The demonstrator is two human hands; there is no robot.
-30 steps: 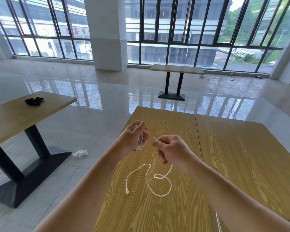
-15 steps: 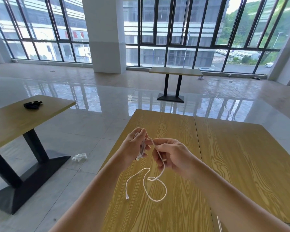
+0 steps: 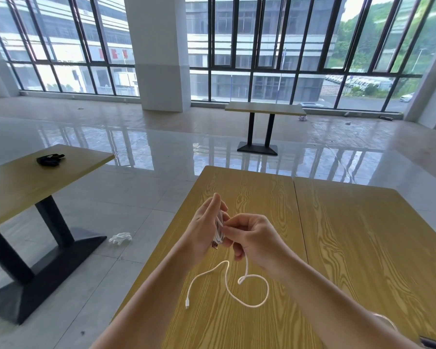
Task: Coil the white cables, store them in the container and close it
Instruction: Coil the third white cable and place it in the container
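Observation:
A white cable (image 3: 247, 295) hangs from my hands over the wooden table (image 3: 350, 243). Several turns of it are wound around the fingers of my left hand (image 3: 207, 227), which holds the coil upright. My right hand (image 3: 249, 235) pinches the cable right beside the coil, fingers curled. The loose tail drops from my right hand, loops on the table and ends in a small plug (image 3: 187, 304). A second thin white cable (image 3: 385, 321) shows behind my right forearm near the bottom right. No container is in view.
A second wooden table (image 3: 23, 187) stands to the left with a black object (image 3: 49, 159) on it. White crumpled stuff (image 3: 120, 238) lies on the tiled floor between the tables. A third table (image 3: 264, 109) stands far back by the windows.
My right hand has come in against the coil on my left hand, laying on another turn. The loose tail on the table has shifted and grown a little shorter.

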